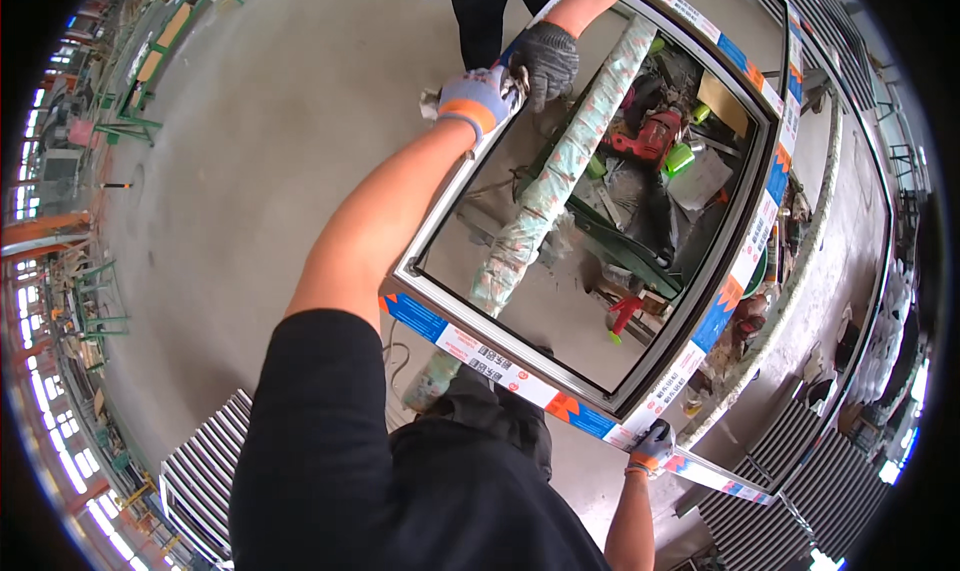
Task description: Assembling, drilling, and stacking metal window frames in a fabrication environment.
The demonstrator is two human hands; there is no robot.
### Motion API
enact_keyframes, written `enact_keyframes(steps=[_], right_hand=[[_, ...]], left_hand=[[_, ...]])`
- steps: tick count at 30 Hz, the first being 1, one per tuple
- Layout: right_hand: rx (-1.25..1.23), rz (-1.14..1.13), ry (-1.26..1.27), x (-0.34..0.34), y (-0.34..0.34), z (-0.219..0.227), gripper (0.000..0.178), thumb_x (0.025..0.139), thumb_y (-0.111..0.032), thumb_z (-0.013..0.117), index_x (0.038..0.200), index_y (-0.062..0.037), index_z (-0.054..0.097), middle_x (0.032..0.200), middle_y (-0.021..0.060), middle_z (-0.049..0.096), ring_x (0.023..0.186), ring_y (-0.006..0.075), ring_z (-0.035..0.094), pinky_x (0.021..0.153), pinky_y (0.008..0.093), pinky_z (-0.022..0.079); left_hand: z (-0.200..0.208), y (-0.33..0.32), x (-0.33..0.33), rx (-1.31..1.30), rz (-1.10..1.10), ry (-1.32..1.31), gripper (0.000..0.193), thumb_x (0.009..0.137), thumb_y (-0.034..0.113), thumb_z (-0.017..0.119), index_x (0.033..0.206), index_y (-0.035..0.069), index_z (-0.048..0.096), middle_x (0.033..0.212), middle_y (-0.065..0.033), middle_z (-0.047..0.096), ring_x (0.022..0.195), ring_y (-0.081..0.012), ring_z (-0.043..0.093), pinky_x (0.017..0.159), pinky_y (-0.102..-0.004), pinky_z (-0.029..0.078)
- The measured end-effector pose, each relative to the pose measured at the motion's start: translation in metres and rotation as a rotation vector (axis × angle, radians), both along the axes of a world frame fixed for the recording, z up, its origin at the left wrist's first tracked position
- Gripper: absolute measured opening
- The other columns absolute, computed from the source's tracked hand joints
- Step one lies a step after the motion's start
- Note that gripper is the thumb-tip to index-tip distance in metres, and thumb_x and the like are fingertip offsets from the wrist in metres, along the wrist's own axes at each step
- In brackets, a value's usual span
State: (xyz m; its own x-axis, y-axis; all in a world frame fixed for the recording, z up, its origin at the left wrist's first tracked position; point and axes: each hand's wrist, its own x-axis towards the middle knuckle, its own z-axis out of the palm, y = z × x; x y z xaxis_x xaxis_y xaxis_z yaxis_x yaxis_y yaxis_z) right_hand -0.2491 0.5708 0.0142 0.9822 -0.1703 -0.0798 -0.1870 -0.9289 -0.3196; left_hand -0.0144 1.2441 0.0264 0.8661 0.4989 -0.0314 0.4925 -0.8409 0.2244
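A rectangular metal window frame (607,408) with blue, orange and white film on its outer sides lies in front of me. Reaching along its left side, my left hand (474,101), in a lavender glove with an orange band, is closed over a crumpled white cloth (517,89) at the frame's edge. My right hand (652,449), also gloved, is closed around the filmed profile at the near right corner; some of its fingers are hidden. A co-worker's dark grey gloved hand (549,63) rests on the same frame beside my left hand.
A beam wrapped in pale green patterned cloth (545,191) crosses under the frame. Below are a red power tool (655,136) and assorted tools. A second pale beam (800,271) runs along the right. Stacked striped profiles (205,461) lie at lower left. Green racks (135,96) stand at far left.
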Motion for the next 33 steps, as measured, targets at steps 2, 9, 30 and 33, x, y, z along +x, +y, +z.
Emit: enact_keyframes(steps=[2,9,30,33], right_hand=[[0.033,-0.058,-0.005,-0.002,0.005,-0.001,0.028,0.092,-0.019,0.05,0.081,-0.0017,0.068,0.078,0.0169,0.065,0.073,0.0361,0.06,0.07,0.0453,0.046],[0.016,0.007,-0.06,0.002,0.005,0.003,0.026,0.091,-0.019,0.051,0.081,-0.0026,0.068,0.079,0.0157,0.064,0.076,0.0357,0.059,0.071,0.0455,0.045],[0.007,-0.016,-0.035,-0.004,0.002,0.001,0.028,0.093,-0.02,0.051,0.081,0.0012,0.065,0.077,0.0182,0.065,0.07,0.0353,0.061,0.066,0.0441,0.045],[0.007,-0.025,-0.031,-0.004,0.0,-0.001,0.028,0.093,-0.022,0.053,0.083,0.0001,0.066,0.079,0.0173,0.067,0.071,0.0346,0.063,0.067,0.0434,0.046]], left_hand=[[0.016,-0.005,-0.011,-0.045,-0.035,0.154,0.052,0.094,0.052,0.043,0.13,0.016,0.055,0.123,-0.0159,0.064,0.112,-0.0348,0.061,0.093,-0.047,0.05],[0.028,-0.031,-0.204,-0.008,0.006,0.173,0.045,0.089,0.047,0.059,0.123,0.019,0.058,0.104,-0.0157,0.069,0.097,-0.0362,0.064,0.086,-0.0475,0.051],[0.026,-0.021,-0.158,-0.042,-0.065,0.108,0.044,0.092,0.051,0.051,0.115,0.014,0.061,0.11,-0.0144,0.067,0.102,-0.0356,0.064,0.084,-0.0501,0.052],[-0.007,-0.031,-0.283,0.048,-0.082,0.042,0.042,0.088,0.048,0.059,0.118,0.019,0.061,0.104,-0.0132,0.068,0.091,-0.0339,0.067,0.079,-0.049,0.051]])
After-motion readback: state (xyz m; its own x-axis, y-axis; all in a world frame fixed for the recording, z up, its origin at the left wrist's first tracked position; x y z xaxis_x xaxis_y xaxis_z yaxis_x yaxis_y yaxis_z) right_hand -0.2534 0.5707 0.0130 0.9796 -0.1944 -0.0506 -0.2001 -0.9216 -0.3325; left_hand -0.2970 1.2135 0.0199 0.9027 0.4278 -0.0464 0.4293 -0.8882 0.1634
